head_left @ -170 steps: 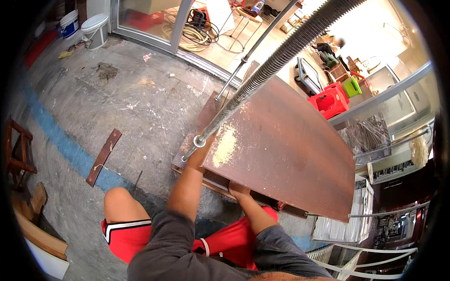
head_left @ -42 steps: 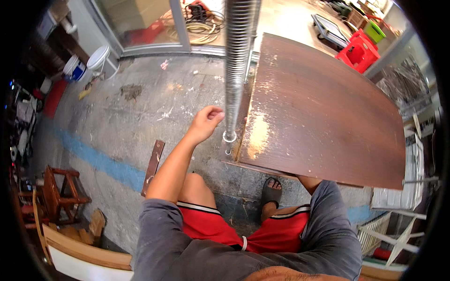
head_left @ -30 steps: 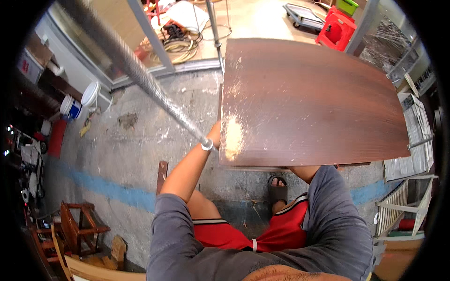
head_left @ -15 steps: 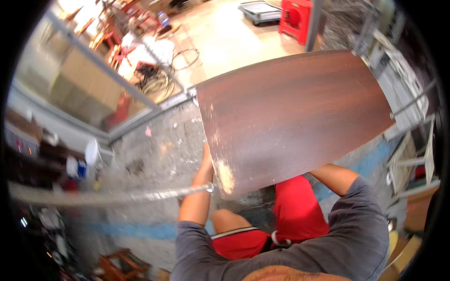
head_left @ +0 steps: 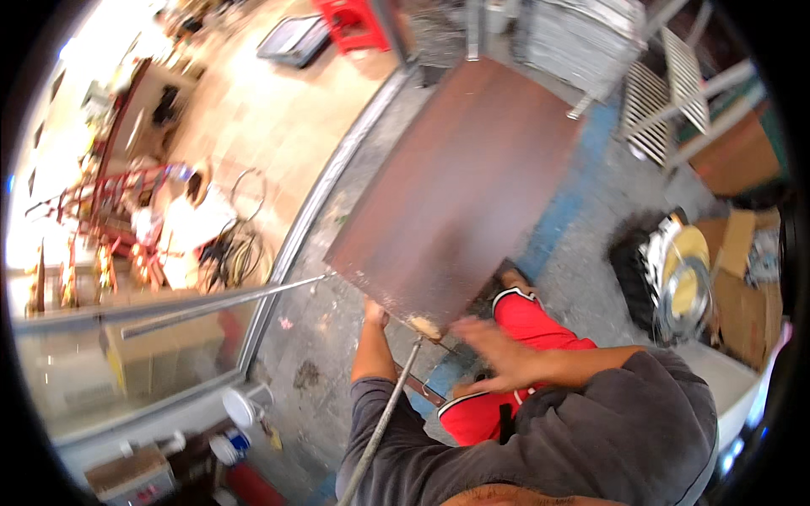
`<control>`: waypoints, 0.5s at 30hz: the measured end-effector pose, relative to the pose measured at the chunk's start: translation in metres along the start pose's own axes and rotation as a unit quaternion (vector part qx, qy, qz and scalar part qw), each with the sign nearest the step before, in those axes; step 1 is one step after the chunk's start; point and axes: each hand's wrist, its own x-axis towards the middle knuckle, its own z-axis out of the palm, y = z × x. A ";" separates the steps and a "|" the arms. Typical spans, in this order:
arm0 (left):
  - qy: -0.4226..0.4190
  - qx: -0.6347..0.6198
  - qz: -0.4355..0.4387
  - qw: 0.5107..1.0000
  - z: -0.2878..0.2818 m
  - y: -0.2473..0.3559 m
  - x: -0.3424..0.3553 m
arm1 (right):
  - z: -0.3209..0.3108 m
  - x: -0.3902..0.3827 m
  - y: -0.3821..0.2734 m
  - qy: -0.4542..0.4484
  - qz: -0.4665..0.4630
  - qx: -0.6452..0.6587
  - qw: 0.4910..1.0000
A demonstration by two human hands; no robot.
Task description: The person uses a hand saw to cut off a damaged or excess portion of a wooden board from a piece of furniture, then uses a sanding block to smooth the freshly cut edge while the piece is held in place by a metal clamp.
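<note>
A dark brown wooden board [head_left: 447, 194] with a worn, pale near edge lies tilted in front of me, its long side running away to the upper right. Thin metal rods, such as the near one [head_left: 390, 409], stand at its corners. My left hand [head_left: 376, 312] grips the near edge, its fingertips partly hidden by the board. Beside the near right corner is my right hand [head_left: 504, 356], blurred, with fingers stretched out and thumb apart, holding nothing I can see.
To the left, a glass door frame [head_left: 253, 333] and a metal floor track [head_left: 325, 190] border a tiled room with a red stool [head_left: 354, 24] and a low cart [head_left: 294, 40]. Slatted metal racks [head_left: 650, 114] and cardboard boxes [head_left: 742, 304] stand right. A white bucket [head_left: 240, 406] sits lower left.
In my view the board has swung round, its far end now pointing upper right. My right hand has come out from under its near side to the near corner.
</note>
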 end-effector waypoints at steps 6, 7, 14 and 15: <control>0.036 -0.004 0.037 0.999 0.016 -0.039 -0.008 | 0.081 0.094 -0.118 0.031 -0.288 0.166 0.943; 0.043 0.013 0.059 0.997 0.012 -0.050 -0.016 | 0.100 0.098 -0.108 0.025 -0.314 0.172 0.933; 0.056 0.057 -0.028 0.996 -0.039 -0.032 -0.097 | 0.134 0.091 -0.103 0.089 -0.263 0.185 0.943; 0.061 0.033 -0.075 0.995 -0.038 -0.010 -0.103 | 0.144 0.093 -0.106 0.114 -0.254 0.169 0.945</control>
